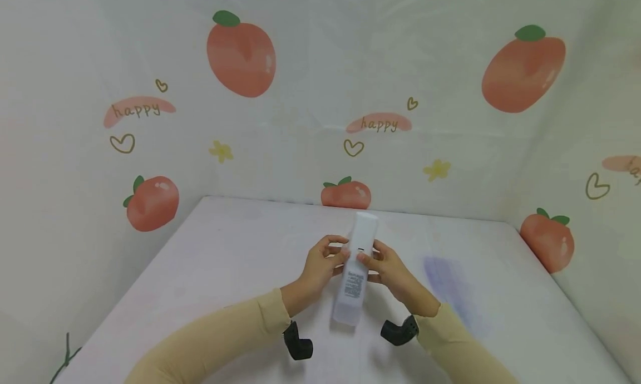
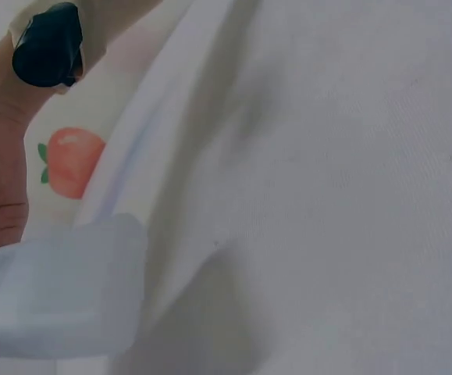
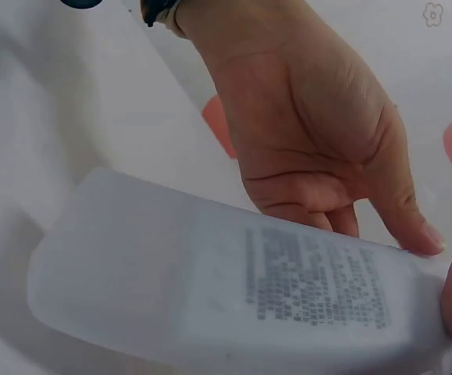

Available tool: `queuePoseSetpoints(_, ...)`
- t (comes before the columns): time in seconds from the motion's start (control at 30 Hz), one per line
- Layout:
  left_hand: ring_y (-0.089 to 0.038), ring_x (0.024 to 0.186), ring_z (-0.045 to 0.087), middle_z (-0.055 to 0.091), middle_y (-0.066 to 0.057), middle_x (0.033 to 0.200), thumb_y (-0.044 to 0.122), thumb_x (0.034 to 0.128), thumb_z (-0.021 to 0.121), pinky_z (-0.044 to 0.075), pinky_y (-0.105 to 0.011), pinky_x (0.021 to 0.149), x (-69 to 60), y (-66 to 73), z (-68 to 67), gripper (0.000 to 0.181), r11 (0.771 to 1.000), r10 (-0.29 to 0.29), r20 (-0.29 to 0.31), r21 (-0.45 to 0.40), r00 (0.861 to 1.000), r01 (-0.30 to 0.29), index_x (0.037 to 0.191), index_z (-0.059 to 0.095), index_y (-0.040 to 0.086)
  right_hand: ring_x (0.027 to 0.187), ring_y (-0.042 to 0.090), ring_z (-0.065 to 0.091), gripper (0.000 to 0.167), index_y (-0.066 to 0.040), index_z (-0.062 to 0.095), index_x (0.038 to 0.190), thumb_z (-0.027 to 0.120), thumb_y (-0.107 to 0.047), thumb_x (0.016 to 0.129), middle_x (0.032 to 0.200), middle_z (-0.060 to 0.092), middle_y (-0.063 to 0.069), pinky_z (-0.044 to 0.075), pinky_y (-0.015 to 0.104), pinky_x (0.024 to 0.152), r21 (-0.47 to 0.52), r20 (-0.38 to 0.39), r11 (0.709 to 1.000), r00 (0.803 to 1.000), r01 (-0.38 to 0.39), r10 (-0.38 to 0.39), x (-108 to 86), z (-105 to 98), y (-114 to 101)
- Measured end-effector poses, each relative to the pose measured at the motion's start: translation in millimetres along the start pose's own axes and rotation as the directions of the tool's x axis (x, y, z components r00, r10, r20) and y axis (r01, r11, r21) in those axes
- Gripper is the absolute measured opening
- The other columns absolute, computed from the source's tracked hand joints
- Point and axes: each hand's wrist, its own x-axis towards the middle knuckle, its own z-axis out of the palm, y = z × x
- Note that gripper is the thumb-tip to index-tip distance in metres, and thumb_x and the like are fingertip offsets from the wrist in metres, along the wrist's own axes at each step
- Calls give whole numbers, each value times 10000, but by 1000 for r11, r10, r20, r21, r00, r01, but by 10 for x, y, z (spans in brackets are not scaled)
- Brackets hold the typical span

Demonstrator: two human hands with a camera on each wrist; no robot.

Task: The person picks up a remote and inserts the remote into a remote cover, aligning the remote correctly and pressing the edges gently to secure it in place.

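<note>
A long white plastic case [image 1: 353, 303] with rounded corners is held tilted above the table between both hands. Small dark print covers part of its near half, and a small dark slot shows around its middle. My left hand [image 1: 318, 266] grips the left side, thumb on the front face. On the opposite side my right hand [image 1: 397, 272] holds it, its thumb also on the front. The right wrist view shows the printed face of the case [image 3: 171, 273], with the left hand [image 3: 311, 133] behind it. Only the case's blank end [image 2: 69, 289] appears in the left wrist view.
A white cloth covers the table [image 1: 225, 234], with a bluish-purple smudge [image 1: 448, 281] to the right of the hands. Behind stands a white backdrop [image 1: 310, 83] printed with red fruit, hearts and words. Black wrist cameras [image 1: 299, 342] hang below both cuffs.
</note>
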Motion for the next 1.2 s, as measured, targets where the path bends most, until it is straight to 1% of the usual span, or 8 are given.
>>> queuePoseSetpoints(0.23, -121, 800, 617, 562, -76, 970, 69, 860, 715, 578, -343, 789, -7, 52, -83, 350, 990, -21, 97, 141, 995, 8, 1177, 585, 1, 988, 181, 634, 651, 11, 267, 1483, 585, -248, 977, 1337, 504, 272, 521, 473, 926, -6, 30, 1000, 999, -17, 17, 0, -6, 2)
queuePoseSetpoints(0.5, -148, 856, 573, 662, -79, 997, 119, 800, 783, 550, -306, 752, 19, 7, -116, 413, 942, -61, 165, 334, 984, 2, 1169, 634, 5, 1003, 181, 618, 650, 13, 343, 1445, 612, -313, 951, 1300, 534, 254, 539, 448, 900, -25, 35, 999, 999, -34, 35, -11, 34, 32)
queuePoseSetpoints(0.63, -149, 863, 580, 664, -80, 982, 117, 789, 794, 558, -321, 754, -6, -7, -112, 425, 944, -67, 154, 328, 986, 13, 1176, 654, 12, 1030, 198, 614, 684, -9, 309, 1468, 612, -332, 948, 1324, 513, 274, 532, 465, 906, -34, 44, 999, 998, -42, 43, -17, 38, 64)
queuePoseSetpoints(0.77, -140, 857, 614, 684, -86, 994, 109, 779, 802, 571, -334, 767, 5, 8, -125, 412, 957, -72, 116, 288, 991, 36, 1156, 671, 8, 1089, 251, 613, 688, -91, 190, 1509, 573, -307, 980, 1329, 499, 273, 510, 462, 950, 15, 29, 999, 999, -37, 37, -50, 5, 59)
queuePoseSetpoints(0.9, -163, 872, 653, 693, -121, 1022, 96, 794, 791, 577, -361, 808, 43, 67, -161, 407, 971, -66, 72, 235, 995, 48, 1160, 656, -20, 1136, 284, 602, 674, -29, 220, 1493, 572, -296, 983, 1332, 514, 228, 488, 459, 987, 72, -8, 996, 998, -61, 62, -90, -37, 49)
queuePoseSetpoints(1.0, -170, 875, 663, 689, -131, 1020, 99, 809, 780, 574, -374, 826, 66, 117, -186, 402, 975, -70, 58, 213, 996, 56, 1167, 647, -27, 1106, 232, 608, 645, 48, 332, 1439, 580, -327, 976, 1266, 585, 121, 496, 442, 981, 73, 21, 994, 996, -85, 84, -102, -57, 61)
queuePoseSetpoints(1.1, -155, 860, 661, 688, -120, 999, 96, 812, 777, 576, -371, 822, 71, 146, -189, 408, 977, -71, 71, 206, 995, 55, 1172, 641, -39, 1030, 152, 623, 511, 16, 482, 1337, 580, -329, 973, 1125, 647, -10, 519, 388, 943, 107, 58, 991, 996, -74, 68, -96, -44, 86)
queuePoseSetpoints(1.2, -136, 830, 658, 695, -121, 969, 80, 807, 775, 578, -359, 807, 79, 140, -177, 402, 980, -64, 87, 191, 994, 47, 1159, 642, -60, 949, 100, 629, 199, -110, 613, 1101, 563, -266, 988, 993, 655, -87, 522, 323, 868, 185, 46, 982, 998, -38, 30, -82, 9, 112)
